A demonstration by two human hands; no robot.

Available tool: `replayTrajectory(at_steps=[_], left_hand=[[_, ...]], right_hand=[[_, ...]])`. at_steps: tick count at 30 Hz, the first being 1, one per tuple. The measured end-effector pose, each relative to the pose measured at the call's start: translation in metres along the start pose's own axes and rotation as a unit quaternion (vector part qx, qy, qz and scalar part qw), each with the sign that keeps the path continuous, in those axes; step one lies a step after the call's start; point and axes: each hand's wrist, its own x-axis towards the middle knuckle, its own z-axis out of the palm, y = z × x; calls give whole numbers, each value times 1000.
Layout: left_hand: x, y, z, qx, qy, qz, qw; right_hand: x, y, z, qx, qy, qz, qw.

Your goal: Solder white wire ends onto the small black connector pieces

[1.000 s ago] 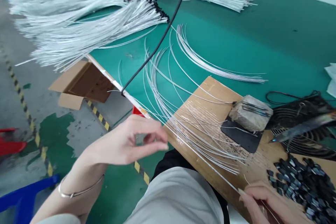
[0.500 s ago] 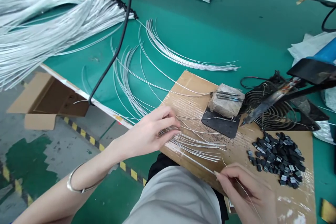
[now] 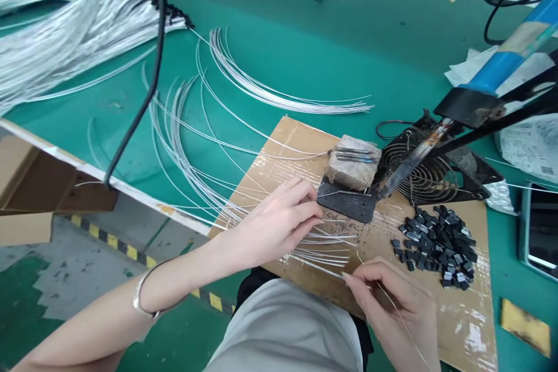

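My left hand [image 3: 290, 218] is closed in a pinch over the cardboard, with a thin white wire [image 3: 335, 220] coming from its fingertips. They are just left of a black plate [image 3: 349, 207]. My right hand [image 3: 392, 296], lower right, has thumb and forefinger together on a thin strand of solder wire [image 3: 403, 317] that trails down past the palm. Its thumb tip is at the end of another white wire; whether it grips that one I cannot tell. Loose white wires [image 3: 326, 256] lie between the hands. A soldering iron [image 3: 405, 157] points down, its tip beside a greyish block [image 3: 353, 171].
Black small connectors [image 3: 436, 244] are heaped on the cardboard sheet [image 3: 462, 319]. A round black fan guard [image 3: 427, 171] is behind the iron. White wire bundles [image 3: 108, 29] cover the back left. A black cable [image 3: 143, 99] hangs in front; a yellow sponge [image 3: 525, 325] lies right.
My left hand has moved right, closer to the black plate. The right hand keeps its pinch on the solder wire. The view has shifted right, bringing a phone-like device and the sponge into sight.
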Motion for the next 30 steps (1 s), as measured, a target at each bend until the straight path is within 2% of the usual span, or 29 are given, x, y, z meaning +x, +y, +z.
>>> replayTrajectory(at_steps=[4, 6, 11, 17, 20, 24, 26, 30], left_hand=[[-6, 13, -8, -15, 46, -14, 999], [-9, 23, -13, -42, 45, -27, 998], [-10, 44, -24, -128, -24, -69, 989], [-2, 45, -31, -220, -97, -102, 965], [3, 44, -34, -220, -136, -104, 960], [3, 51, -35, -163, -202, -131, 957], [-1, 56, -33, -141, -202, -138, 959], [-4, 63, -24, -165, -168, -124, 964]], right_hand=[[4, -3, 2, 14, 17, 8, 1000], [6, -4, 4, 30, 23, 9, 999], [9, -1, 11, 97, 22, 30, 995], [8, 4, 20, 199, 4, 75, 977], [9, 4, 21, 209, -6, 59, 976], [11, 5, 18, 177, -3, 4, 984], [12, 6, 16, 161, 2, -12, 987], [12, 8, 17, 171, 8, -6, 985]])
